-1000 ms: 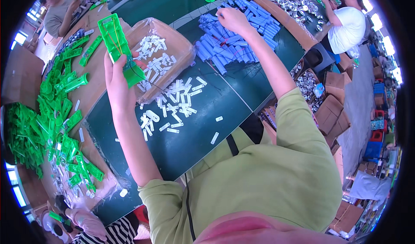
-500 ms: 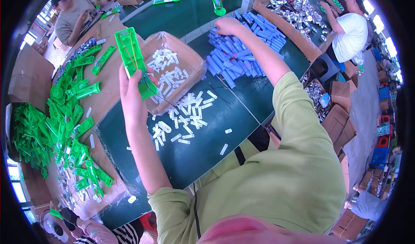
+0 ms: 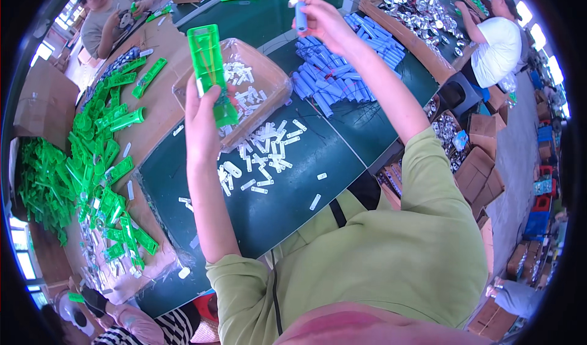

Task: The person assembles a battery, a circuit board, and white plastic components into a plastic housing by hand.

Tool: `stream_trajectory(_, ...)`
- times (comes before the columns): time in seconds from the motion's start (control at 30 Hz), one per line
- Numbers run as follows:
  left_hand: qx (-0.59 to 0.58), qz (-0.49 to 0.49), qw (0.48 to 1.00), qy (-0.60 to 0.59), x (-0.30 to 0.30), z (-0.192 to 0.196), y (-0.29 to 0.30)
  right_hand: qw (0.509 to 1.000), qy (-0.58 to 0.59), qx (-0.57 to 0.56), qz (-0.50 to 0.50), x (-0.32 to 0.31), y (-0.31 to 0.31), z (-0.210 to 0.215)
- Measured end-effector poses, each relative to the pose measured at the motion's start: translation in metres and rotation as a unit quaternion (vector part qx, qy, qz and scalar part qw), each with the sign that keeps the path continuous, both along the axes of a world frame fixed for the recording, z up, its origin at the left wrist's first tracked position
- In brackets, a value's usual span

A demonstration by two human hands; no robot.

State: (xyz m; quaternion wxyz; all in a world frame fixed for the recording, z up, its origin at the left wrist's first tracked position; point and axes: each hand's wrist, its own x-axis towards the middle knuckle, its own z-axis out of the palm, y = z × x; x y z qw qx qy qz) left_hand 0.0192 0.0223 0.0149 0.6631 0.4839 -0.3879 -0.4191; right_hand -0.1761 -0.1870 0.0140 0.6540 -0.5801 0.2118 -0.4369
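Observation:
A long green plastic casing (image 3: 206,45), open-faced with thin yellow and red wires inside, is gripped in my left hand (image 3: 203,109). My thumb presses on its lower part, and the casing stands tilted up over the near-left side of a carton. My right hand (image 3: 327,28) pinches a blue cylindrical battery (image 3: 301,18) between its fingers, held upright above the far edge of the battery pile (image 3: 339,79). Some dark wires stick out of that pile. Small white strips (image 3: 266,152) lie scattered on the green table below my left hand.
The plastic-lined carton (image 3: 280,93) holds more white strips. Many green casings (image 3: 101,131) cover the cardboard at the left. Shiny reflector cups (image 3: 416,11) fill a long box at the far right. Other people work at the far left, right and near left.
My right hand has lifted off the pile's far edge, now with a blue battery in it. My left hand has shifted slightly right and up, and the casing is turned more upright.

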Motion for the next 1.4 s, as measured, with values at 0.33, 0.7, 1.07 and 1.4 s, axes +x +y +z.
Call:
stream_trajectory(0.33,-0.017,-0.005,1.000,-0.022,-0.020,-0.004,-0.005,0.986,-0.090,-0.138,-0.002,0.086,0.099,-0.005)
stream_trajectory(0.7,-0.047,0.076,0.990,-0.113,-0.009,-0.023,-0.017,0.917,0.069,-0.356,-0.168,0.110,0.102,-0.014)
stream_trajectory(1.07,-0.010,0.104,0.989,-0.100,0.004,-0.038,-0.025,0.946,0.020,-0.284,-0.158,0.149,0.089,-0.049)
stream_trajectory(1.4,0.011,0.120,0.993,0.006,0.029,-0.048,-0.024,0.988,0.102,-0.017,0.111,0.168,0.089,-0.040)
